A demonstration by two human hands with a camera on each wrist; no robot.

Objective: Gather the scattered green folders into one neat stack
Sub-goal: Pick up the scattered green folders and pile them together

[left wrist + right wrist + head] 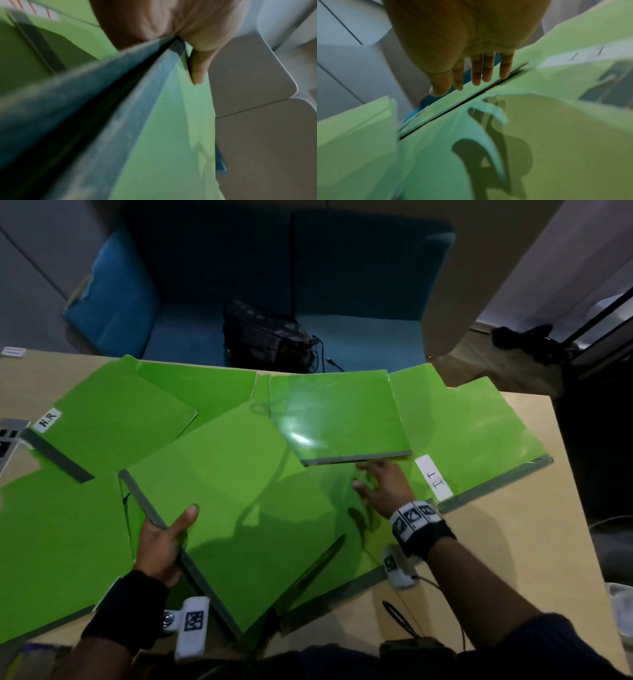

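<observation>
Several green folders with grey spines lie scattered and overlapping on the tan table (496, 542). My left hand (171, 529) grips the grey spine of the middle folder (233, 508), thumb on its cover and fingers beneath; in the left wrist view the thumb (197, 67) presses that cover (163, 135). My right hand (370, 477) reaches with straight fingers to the near spine edge of a glossy folder (339, 416) farther back. The right wrist view shows those fingers (488, 70) lying straight against that folder's edge (471, 94). Other folders bear an "H.R" label (49, 419) and an "I.T" label (433, 477).
A blue sofa (359, 337) stands behind the table with a black bag (267, 337) and cable on it. A grey device (8, 440) sits at the table's left edge. A pale panel (496, 268) rises at the back right. Bare tabletop shows at the right front.
</observation>
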